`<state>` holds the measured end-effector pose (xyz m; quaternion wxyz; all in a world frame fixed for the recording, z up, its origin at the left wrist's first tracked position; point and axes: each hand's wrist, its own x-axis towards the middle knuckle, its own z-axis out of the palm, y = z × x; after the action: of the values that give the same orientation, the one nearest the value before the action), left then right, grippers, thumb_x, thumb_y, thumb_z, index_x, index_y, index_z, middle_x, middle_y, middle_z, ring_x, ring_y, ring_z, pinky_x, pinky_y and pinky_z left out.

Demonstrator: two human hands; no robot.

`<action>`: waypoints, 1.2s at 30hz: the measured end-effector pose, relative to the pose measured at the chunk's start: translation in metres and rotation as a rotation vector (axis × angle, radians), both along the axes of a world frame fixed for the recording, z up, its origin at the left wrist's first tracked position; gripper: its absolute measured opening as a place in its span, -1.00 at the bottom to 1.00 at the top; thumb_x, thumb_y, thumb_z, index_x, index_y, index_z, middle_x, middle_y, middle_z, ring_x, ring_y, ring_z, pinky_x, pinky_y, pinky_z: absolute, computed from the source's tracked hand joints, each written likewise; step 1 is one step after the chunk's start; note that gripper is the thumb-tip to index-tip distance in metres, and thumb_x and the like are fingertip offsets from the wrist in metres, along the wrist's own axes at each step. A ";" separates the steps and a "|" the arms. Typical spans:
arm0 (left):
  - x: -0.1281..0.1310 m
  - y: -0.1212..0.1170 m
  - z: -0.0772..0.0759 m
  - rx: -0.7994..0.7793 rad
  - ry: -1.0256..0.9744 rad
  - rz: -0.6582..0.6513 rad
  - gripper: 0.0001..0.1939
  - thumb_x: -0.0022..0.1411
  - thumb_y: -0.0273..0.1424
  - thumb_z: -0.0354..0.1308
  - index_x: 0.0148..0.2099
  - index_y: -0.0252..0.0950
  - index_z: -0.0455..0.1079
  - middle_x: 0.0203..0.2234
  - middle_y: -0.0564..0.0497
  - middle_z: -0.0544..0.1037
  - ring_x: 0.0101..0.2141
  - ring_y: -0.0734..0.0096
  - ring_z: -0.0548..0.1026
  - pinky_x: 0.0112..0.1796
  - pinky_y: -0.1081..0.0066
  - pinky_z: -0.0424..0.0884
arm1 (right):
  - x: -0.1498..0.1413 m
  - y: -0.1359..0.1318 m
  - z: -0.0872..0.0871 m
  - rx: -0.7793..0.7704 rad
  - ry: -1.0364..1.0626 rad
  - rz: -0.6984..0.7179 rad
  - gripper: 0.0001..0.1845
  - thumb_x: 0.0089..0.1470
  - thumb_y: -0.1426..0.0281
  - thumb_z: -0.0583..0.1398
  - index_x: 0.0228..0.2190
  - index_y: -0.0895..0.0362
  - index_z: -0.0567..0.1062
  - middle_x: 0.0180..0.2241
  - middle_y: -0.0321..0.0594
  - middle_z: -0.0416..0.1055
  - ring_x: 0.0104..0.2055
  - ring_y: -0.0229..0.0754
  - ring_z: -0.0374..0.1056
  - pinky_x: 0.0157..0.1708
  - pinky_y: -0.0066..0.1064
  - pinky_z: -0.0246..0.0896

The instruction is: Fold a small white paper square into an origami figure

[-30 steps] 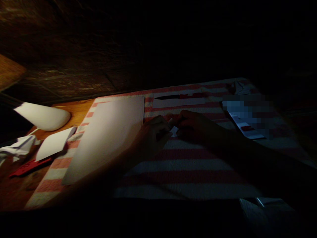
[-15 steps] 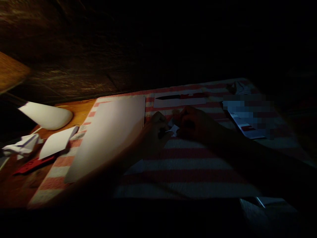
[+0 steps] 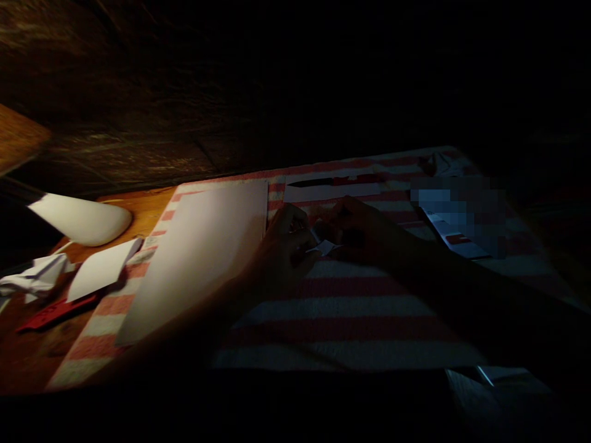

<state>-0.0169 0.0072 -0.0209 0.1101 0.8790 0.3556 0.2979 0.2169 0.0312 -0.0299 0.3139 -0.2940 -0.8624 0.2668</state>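
Observation:
Between my two hands is a small folded piece of white paper (image 3: 324, 247), with points sticking out at its sides. My left hand (image 3: 290, 240) pinches its left side, fingers curled. From the right, my right hand (image 3: 353, 227) grips the other side with bent fingers. Both hands are in deep shadow, so the exact finger contact is hard to make out. Under my left forearm lies a stack of large white sheets (image 3: 198, 246). Beyond the hands, a knife (image 3: 318, 182) with a dark blade and red handle rests on a strip of paper (image 3: 295, 194).
A red-and-white striped cloth (image 3: 351, 307) covers the table. At the left stand a white lamp base (image 3: 83, 218), crumpled paper (image 3: 39, 274), a curled sheet (image 3: 104, 267) and a red flat object (image 3: 55, 314). A lit screen (image 3: 455, 231), partly blurred out, lies to the right.
The folded paper has turned and spread a little between my fingers, showing points on both sides. My hands stay close together; the view has shifted slightly.

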 end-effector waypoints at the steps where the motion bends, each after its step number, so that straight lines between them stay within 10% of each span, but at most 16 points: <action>1: 0.000 -0.001 0.002 0.044 0.021 -0.023 -0.93 0.20 -0.48 0.28 -0.25 -0.27 0.46 -0.08 -0.10 0.38 -0.04 0.16 0.42 -0.05 0.14 0.45 | 0.000 -0.001 0.000 0.032 0.035 0.016 -0.77 0.02 0.32 0.41 -0.27 0.10 0.55 -0.11 -0.14 0.32 -0.11 -0.08 0.34 -0.14 -0.24 0.34; 18: -0.006 -0.005 0.012 0.487 -0.068 -0.151 -0.84 0.22 -0.57 0.22 -0.32 -0.21 0.38 -0.39 0.08 0.61 -0.34 0.40 0.56 -0.28 0.34 0.52 | -0.005 -0.026 0.026 0.258 -0.038 0.000 -0.85 0.24 0.29 0.23 -0.17 0.06 0.49 -0.21 -0.14 0.49 -0.13 -0.04 0.37 -0.11 -0.20 0.25; 24: -0.013 -0.005 0.027 0.595 -0.017 -0.057 -0.82 0.20 -0.56 0.22 -0.22 -0.14 0.45 -0.39 0.12 0.62 -0.31 0.35 0.57 -0.19 0.25 0.51 | -0.008 -0.021 0.013 -0.385 0.420 0.119 -0.32 0.00 0.21 0.37 0.12 -0.01 0.29 0.22 -0.05 0.26 0.21 0.04 0.27 0.09 -0.10 0.31; 28: -0.013 -0.008 0.027 0.649 0.031 -0.092 -0.77 0.19 -0.55 0.26 -0.15 -0.12 0.45 -0.38 0.16 0.63 -0.35 0.38 0.53 -0.13 0.23 0.47 | -0.013 -0.015 0.006 -0.818 0.690 -0.105 -0.58 0.04 0.22 0.34 -0.07 0.04 0.43 0.02 -0.11 0.44 0.00 -0.05 0.44 -0.09 -0.21 0.43; 36: -0.015 -0.002 0.010 0.230 -0.170 -0.078 -0.53 0.19 -0.32 0.16 0.16 -0.14 0.29 0.07 -0.15 0.49 0.05 0.05 0.46 0.06 -0.04 0.40 | -0.017 -0.016 0.007 -0.820 0.690 -0.216 -0.75 -0.04 0.42 0.41 -0.28 0.12 0.52 -0.39 -0.34 0.47 -0.42 -0.29 0.40 -0.43 -0.45 0.33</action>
<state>-0.0323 0.0050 -0.0110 0.0498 0.8706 0.2741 0.4056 0.2001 0.0150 -0.0225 0.4636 -0.3746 -0.4997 0.6286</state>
